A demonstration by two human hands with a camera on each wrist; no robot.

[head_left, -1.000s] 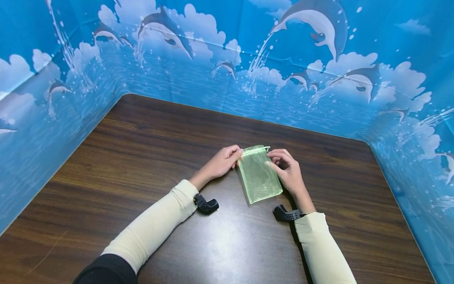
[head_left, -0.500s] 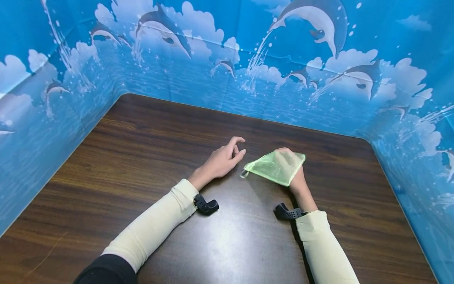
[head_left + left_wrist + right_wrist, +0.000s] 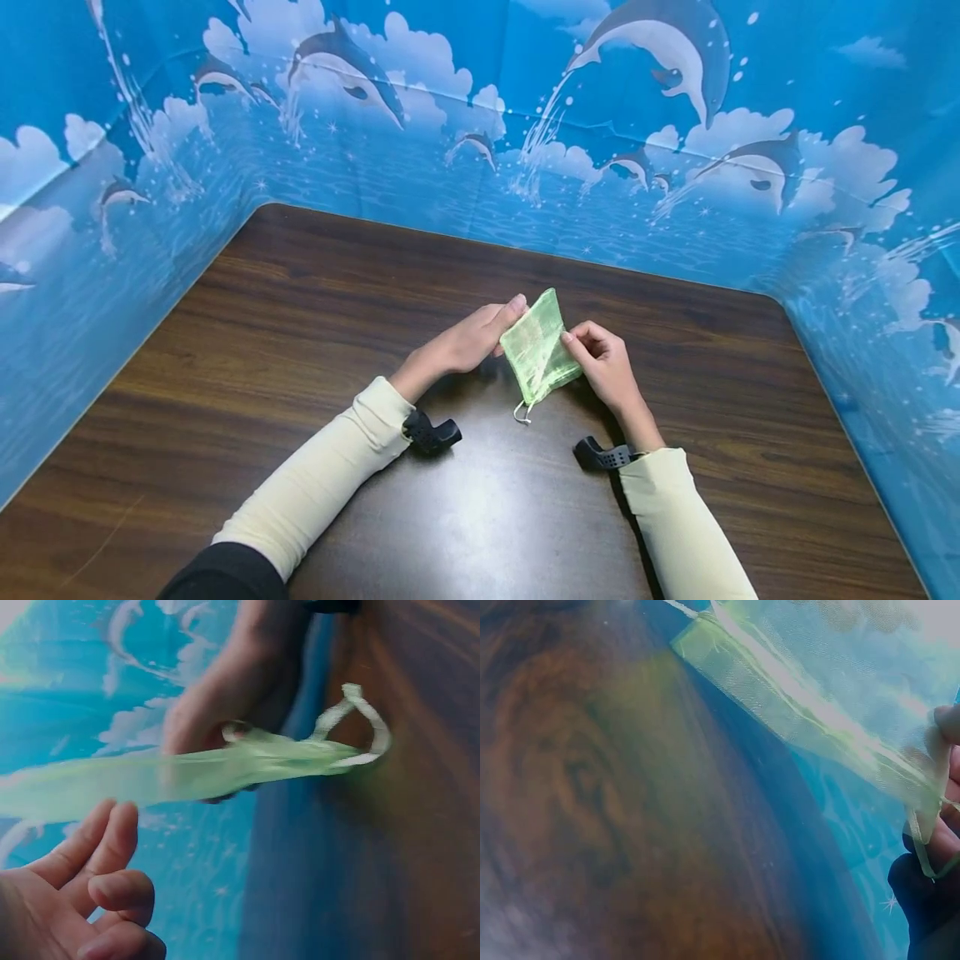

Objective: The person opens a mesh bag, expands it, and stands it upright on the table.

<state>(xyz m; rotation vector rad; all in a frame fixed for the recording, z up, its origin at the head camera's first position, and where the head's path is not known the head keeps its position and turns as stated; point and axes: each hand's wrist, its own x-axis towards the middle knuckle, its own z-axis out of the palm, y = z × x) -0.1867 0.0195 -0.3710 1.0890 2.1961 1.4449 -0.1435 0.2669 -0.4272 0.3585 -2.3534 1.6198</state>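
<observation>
A sheer light-green drawstring pouch [image 3: 536, 346] is held up off the table, its bottom end pointing up and its mouth tilted down. A pale cord loop [image 3: 522, 412] hangs from one mouth corner. My right hand [image 3: 607, 367] pinches the pouch at the right end of its mouth, between thumb and fingers. In the right wrist view, the gathered band [image 3: 810, 697] runs toward that hand. My left hand [image 3: 476, 337] is at the pouch's left side, fingers partly behind it. The left wrist view shows relaxed fingers [image 3: 112, 855] at the pouch's face; contact is unclear.
A dark wood-grain table [image 3: 300, 350] lies below. Blue dolphin-print cloth [image 3: 420, 167] walls its back and sides. Black wrist mounts [image 3: 432, 433] sit at both cream sleeves [image 3: 322, 479].
The pouch was flat with its mouth away from me. My left hand let go, the right hand flipped the pouch over, and the left hand came back beside it.
</observation>
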